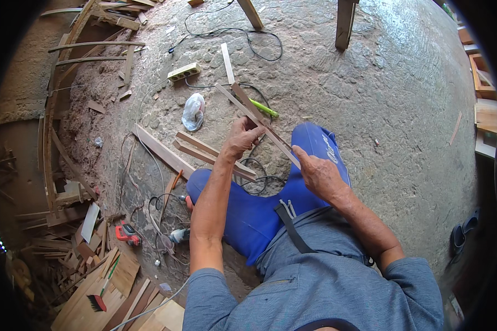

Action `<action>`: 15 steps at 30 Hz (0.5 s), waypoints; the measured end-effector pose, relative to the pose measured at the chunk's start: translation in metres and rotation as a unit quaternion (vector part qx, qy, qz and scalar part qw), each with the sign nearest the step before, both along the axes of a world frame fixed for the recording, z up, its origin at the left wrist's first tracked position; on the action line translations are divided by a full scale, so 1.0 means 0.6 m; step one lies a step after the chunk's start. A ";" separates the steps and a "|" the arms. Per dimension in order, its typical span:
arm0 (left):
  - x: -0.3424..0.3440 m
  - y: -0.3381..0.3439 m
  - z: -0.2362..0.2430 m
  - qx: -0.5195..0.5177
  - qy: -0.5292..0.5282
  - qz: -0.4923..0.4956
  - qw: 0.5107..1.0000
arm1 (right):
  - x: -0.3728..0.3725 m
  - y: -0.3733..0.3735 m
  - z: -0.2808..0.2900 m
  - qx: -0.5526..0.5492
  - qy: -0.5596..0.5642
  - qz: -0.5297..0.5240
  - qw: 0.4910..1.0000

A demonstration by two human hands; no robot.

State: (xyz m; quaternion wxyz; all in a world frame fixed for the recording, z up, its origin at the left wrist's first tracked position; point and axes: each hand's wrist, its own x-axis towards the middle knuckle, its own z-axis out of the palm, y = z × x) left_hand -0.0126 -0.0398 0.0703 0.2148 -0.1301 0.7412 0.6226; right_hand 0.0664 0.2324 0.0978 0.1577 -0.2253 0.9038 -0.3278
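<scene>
**Pale strip (pixel 233 101) and darker strip (pixel 244 96) held over a rough concrete floor (pixel 408 124)**

The left hand (pixel 241 138) pinches the two slim pieces of wood together where they lie close along each other; the right hand (pixel 321 175) has its fingers closed at their near end, just over the blue trousers (pixel 313 144). Whether the right fingers take in both pieces cannot be told.

The ground beneath the grip is grey, pitted and cracked, smoother and shinier far beyond it to the right, browner and littered with scraps to the left. Just past the grip lie a slim lime-green object (pixel 265 108) and a dark cable; farther off, a pale power strip (pixel 184 71) and two wooden posts (pixel 345 25). Left of the grip sit a clear plastic bag (pixel 193 112), a pair of loose strips (pixel 197 144) and a long board (pixel 163 150).

Well to the left, a curved wooden frame (pixel 48 138) edges the space; nearer the body on that side are a red and black battery (pixel 128 234), heaped offcuts (pixel 88 249) and a red brush (pixel 97 302). Well right of the grip stand wooden box pieces (pixel 487 115), with dark slippers (pixel 458 238) on the floor nearer the body.
</scene>
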 end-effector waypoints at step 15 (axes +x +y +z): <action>0.016 -0.005 -0.046 0.036 -0.034 0.006 0.999 | -0.029 -0.052 -0.005 0.065 0.054 0.057 0.995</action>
